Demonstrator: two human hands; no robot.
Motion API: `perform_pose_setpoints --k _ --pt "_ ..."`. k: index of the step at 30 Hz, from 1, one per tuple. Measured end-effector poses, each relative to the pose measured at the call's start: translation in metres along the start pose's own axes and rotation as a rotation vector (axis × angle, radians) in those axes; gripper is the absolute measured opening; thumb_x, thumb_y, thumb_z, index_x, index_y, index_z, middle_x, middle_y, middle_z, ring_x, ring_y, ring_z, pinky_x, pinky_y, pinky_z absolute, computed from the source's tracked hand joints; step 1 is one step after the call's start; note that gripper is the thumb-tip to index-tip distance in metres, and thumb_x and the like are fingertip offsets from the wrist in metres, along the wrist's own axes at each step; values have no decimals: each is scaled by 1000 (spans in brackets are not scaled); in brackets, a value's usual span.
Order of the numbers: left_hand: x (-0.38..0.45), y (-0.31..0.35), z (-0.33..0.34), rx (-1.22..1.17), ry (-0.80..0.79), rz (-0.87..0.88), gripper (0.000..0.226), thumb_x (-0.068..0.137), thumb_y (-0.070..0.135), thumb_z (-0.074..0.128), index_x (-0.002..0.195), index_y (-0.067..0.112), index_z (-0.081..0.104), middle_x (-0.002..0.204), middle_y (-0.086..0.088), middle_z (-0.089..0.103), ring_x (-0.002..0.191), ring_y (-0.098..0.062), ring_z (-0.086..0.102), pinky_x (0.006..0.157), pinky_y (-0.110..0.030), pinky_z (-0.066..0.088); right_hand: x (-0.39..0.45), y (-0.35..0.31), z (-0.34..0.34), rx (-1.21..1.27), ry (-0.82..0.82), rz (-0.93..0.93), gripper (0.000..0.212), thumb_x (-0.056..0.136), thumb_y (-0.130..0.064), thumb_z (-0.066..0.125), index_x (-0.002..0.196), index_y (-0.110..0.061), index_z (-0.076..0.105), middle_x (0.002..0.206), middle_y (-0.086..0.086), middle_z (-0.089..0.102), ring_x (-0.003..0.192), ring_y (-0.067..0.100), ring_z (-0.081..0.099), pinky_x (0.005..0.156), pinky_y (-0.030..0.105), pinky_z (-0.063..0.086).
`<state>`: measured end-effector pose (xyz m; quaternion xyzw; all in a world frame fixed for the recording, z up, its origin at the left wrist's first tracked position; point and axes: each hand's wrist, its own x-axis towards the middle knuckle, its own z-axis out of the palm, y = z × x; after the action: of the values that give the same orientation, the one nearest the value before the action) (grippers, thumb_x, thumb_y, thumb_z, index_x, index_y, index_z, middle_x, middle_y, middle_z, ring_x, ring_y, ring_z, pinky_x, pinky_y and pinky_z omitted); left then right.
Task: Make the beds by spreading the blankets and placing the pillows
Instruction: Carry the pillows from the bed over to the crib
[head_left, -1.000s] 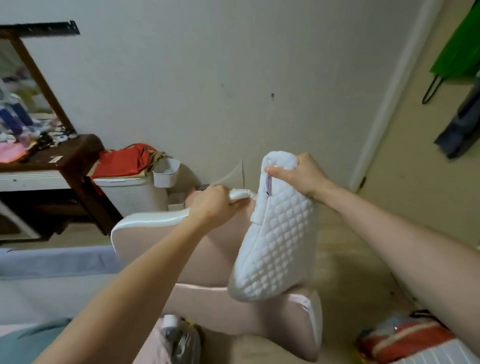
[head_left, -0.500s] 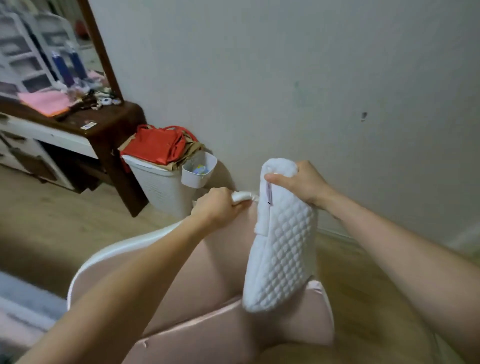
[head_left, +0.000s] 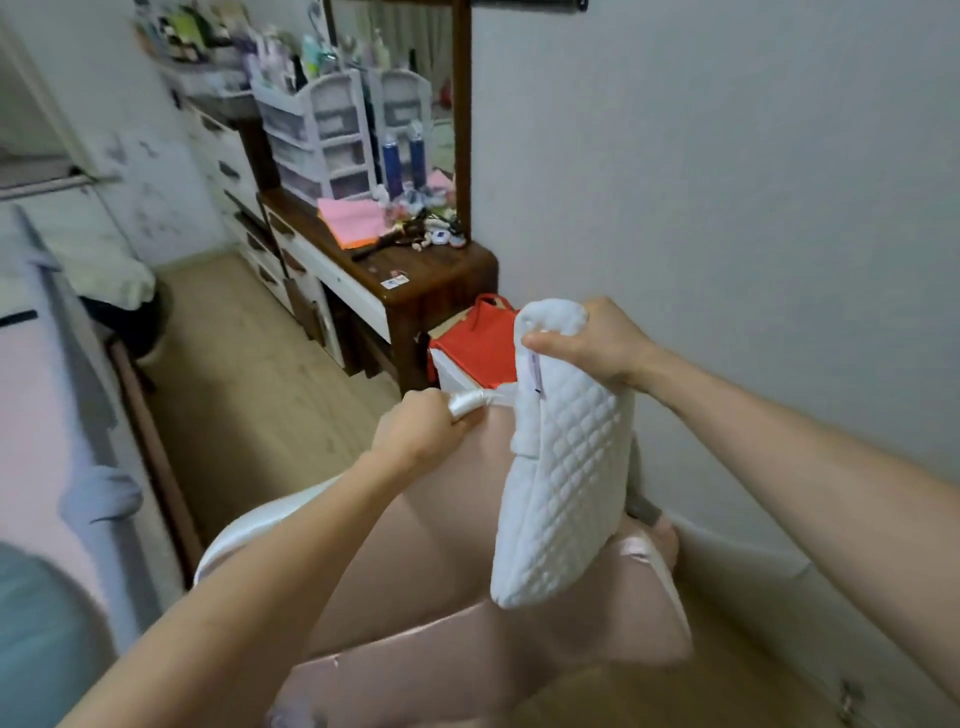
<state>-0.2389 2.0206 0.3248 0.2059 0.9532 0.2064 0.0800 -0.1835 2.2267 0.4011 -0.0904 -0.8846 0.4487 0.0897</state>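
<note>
Between my two arms, out in front of me, hangs a white quilted pillow (head_left: 563, 488), held upright by its top end. My right hand (head_left: 597, 345) grips that top corner, thumb across the near face and fingers curled behind it, so the pillow dangles with its lower end resting against a pink pillow (head_left: 415, 582). My left hand (head_left: 418, 436) is closed in a fist round the white edge of the pink pillow, bunching the fabric just beside the quilted one. The pink pillow slopes down from that fist toward me and fills the lower middle of the view; it is folded or creased where the white pillow meets it, though I cannot tell how it is supported below.

Behind the hands, a red bag (head_left: 480, 345) lies on a white basket (head_left: 452, 374) against the wall. Next to it stands a dark wooden dresser (head_left: 431, 283) with a mirror (head_left: 410, 104), its top cluttered with a pink cloth (head_left: 350, 221), two blue bottles (head_left: 392, 163) and small items too blurred to name. A white drawer unit (head_left: 317, 135) sits on the dresser. At the left edge runs a bed (head_left: 47, 395) with pale pink and grey covers, and a wood floor (head_left: 249, 374) lies between it and the dresser.
</note>
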Motion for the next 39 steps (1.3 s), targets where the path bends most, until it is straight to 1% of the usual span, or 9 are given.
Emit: perform_pose_setpoints --k 3,6,10,13,18,21,26,31,39 --pt "43 -41 -28 56 37 -141 36 90 56 50 89 21 59 82 1 61 64 -15 56 51 -27 37 77 -18 32 -13 -93 -83 32 76 -40 74 93 -12 74 90 3 73 85 11 66 79 30 52" --pt "82 -82 -48 113 81 -282 36 91 55 50 91 21 60 78 2 61 62 -15 56 50 -27 39 149 -41 76 11 -216 -155 22 80 -33 73 68 -16 66 67 -7 63 60 -6 58 60 15 44" --pt "134 -110 -74 250 130 -316 38 90 57 49 85 20 55 80 0 60 66 -21 56 58 -31 41 231 -48 130 30 -332 -267 30 81 -34 72 88 -5 71 83 1 67 74 6 60 69 22 46" --pt "187 -140 -107 317 195 -386 36 91 52 48 87 17 57 85 -3 62 73 -27 59 61 -32 40 315 -61 171 52 -426 -321 37 81 -36 71 82 0 69 72 6 63 64 11 56 59 22 41" --pt "253 -186 -150 292 227 -524 36 91 51 48 89 17 60 85 -3 65 69 -23 60 60 -34 45 421 -109 216 92 -546 -418 44 83 -36 69 89 7 69 81 15 68 72 19 63 63 22 47" --pt "295 -219 -173 234 255 -600 38 90 54 48 86 18 58 83 -2 64 67 -22 59 60 -33 46 486 -139 249 86 -604 -472 43 81 -42 70 90 0 70 85 12 70 80 20 66 73 34 51" --pt "370 -302 -207 121 280 -675 41 89 54 49 93 15 61 84 -3 63 69 -23 60 57 -32 43 587 -184 315 81 -612 -522 43 78 -48 69 92 -7 71 88 7 71 86 18 68 80 36 54" --pt "461 -398 -255 92 278 -633 43 89 56 50 93 14 60 86 -5 64 72 -24 62 59 -34 47 685 -225 385 76 -592 -523 33 82 -38 70 89 -6 70 78 2 68 77 14 65 68 21 47" --pt "611 -511 -351 39 252 -537 34 93 47 48 79 16 51 83 -7 60 70 -26 57 59 -33 43 849 -288 464 13 -519 -498 27 83 -39 68 91 -13 64 79 -3 61 78 12 57 61 13 40"
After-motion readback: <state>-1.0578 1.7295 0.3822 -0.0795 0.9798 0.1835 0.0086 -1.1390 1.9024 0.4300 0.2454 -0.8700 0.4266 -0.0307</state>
